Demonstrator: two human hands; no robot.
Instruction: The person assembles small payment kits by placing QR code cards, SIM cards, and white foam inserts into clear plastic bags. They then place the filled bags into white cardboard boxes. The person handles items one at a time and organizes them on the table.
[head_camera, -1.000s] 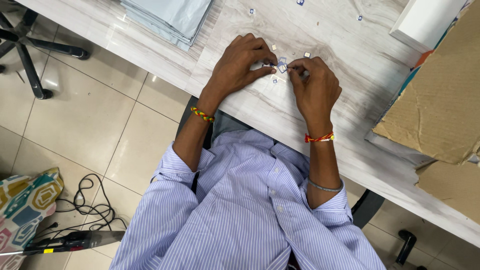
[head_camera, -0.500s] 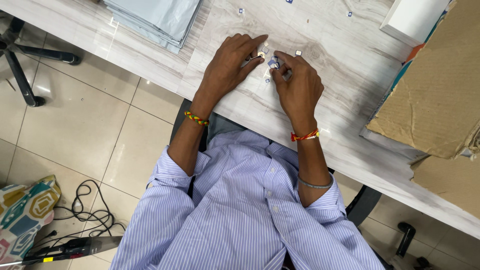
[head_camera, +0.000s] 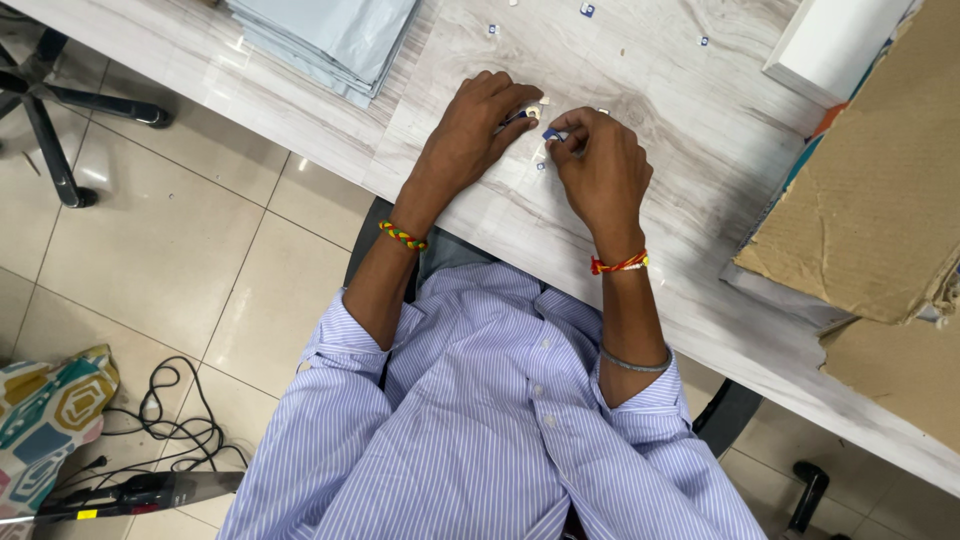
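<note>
At the near edge of the pale wood-grain tabletop (head_camera: 700, 230), your two hands meet over a scatter of tiny parts.

Right hand (head_camera: 600, 170): grip clenched in a fine pinch, thumb and forefinger grasping a small blue square piece (head_camera: 550, 133), which is held just above the surface, left of the knuckles.

Left hand (head_camera: 470, 135): lying palm down, fingers curled, with its fingertips touching a small dark piece (head_camera: 520, 115) on the tabletop. You cannot tell from this view whether that piece is grasped or only pressed in place.

The two pieces sit just beside each other, apart by a narrow gap.

Judgement: the step in hand looks like bringing the blue piece to the dark one. Any further move calls for a steady pinch and a left hand that stays planted, as both parts are tiny and partly hidden by your fingers.

Surroundings:
- A loose blue-and-white chip (head_camera: 540, 166) lies near, between your hands.
- Similar chips (head_camera: 587, 9) lie at the far side.
- A stack of folded grey-blue plastic bags (head_camera: 330, 35) sits far left.
- A white rectangular box (head_camera: 830, 40) is at far right.
- A torn brown cardboard carton (head_camera: 860, 200) is on the right.
- Black cables (head_camera: 170, 420) lie on the tiled floor, near left.
</note>
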